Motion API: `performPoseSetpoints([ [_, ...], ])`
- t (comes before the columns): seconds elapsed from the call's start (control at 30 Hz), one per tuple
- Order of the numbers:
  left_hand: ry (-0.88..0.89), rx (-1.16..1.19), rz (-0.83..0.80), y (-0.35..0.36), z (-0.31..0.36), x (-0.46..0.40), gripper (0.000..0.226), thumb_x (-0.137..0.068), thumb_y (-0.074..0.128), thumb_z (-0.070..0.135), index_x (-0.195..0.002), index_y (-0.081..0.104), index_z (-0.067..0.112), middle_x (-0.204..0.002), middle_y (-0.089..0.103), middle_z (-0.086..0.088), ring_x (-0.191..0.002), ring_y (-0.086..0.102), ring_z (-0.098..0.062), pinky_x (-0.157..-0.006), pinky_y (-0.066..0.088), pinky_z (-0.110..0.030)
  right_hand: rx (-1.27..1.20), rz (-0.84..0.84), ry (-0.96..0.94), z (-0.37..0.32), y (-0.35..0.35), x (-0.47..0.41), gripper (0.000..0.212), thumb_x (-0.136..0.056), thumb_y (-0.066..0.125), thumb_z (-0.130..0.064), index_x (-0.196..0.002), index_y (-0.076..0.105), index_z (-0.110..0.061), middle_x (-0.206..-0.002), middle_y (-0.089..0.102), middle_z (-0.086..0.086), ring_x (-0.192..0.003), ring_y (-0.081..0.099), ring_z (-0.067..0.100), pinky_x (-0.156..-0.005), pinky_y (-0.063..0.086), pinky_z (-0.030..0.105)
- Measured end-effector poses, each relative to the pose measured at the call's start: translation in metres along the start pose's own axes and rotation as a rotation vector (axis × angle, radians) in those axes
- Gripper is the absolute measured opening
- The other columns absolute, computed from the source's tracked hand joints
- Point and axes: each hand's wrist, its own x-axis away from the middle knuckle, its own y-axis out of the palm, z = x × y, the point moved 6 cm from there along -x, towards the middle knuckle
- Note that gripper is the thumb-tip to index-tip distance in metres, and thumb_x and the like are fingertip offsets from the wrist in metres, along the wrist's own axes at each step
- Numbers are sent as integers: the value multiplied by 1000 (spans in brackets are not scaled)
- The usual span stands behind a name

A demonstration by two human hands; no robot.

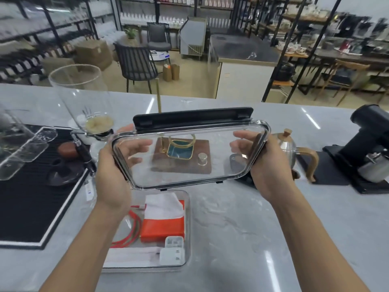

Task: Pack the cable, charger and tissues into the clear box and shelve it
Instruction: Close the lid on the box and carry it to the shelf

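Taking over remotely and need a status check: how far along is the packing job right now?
Packing looks done: the red cable, white charger and tissue pack lie inside the clear box on the counter. In hand: the left hand and right hand hold the clear lid above the box, not yet on it. Left: close the lid, then shelve the box.

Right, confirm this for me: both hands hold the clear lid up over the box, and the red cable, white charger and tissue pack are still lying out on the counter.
One thing is wrong. The head view shows the red cable, white charger and tissue pack already inside the clear box, not out on the counter. Left hand and right hand do hold the clear lid above it.
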Motion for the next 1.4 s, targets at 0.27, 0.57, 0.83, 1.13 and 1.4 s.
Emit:
performPoseSetpoints([
  [0.27, -82, -27, -5, -49, 9, -23, 57, -103, 19, 36, -130, 57, 2, -115, 74, -9, -118, 62, -30, -106, 43, -55, -28, 8, 31, 12, 46, 6, 47, -101, 29, -24, -107, 71, -4, -111, 72, 15, -98, 67, 16, -86, 43, 34],
  [0.57, -228, 158, -182, -73, 21, -28, 52, -101, 35, 45, -111, 76, 14, -128, 68, -7, -129, 56, -25, -108, 40, -46, -246, -107, 22, 18, 76, 14, 42, -96, 32, -10, -101, 73, -3, -110, 73, 12, -109, 64, 18, -91, 48, 28],
  [0.83, -183, 207, -206, -93, 14, -23, 40, -98, 41, 18, -132, 60, 10, -137, 62, 2, -128, 53, -4, -106, 42, -35, -235, -129, 150, 30, 88, 30, 53, -77, 46, -15, -127, 62, -6, -131, 65, 4, -123, 58, 11, -83, 53, 23],
  [1.13, -106, 59, -290, -113, -3, -5, 84, -61, 52, 6, -142, 51, 28, -148, 50, 15, -138, 39, 2, -109, 31, -41, 62, -34, 228, 74, 74, 49, 32, -91, 53, -12, -117, 68, -24, -117, 72, -5, -106, 67, 6, -83, 49, 21],
  [1.4, -156, 98, -194, -127, -20, 10, 45, -99, 39, 27, -139, 54, 15, -142, 58, 0, -134, 51, -15, -109, 43, -41, 202, -1, 125, 96, 81, 61, 37, -94, 53, -2, -122, 66, -23, -109, 72, -20, -95, 67, -6, -68, 50, 7],
])
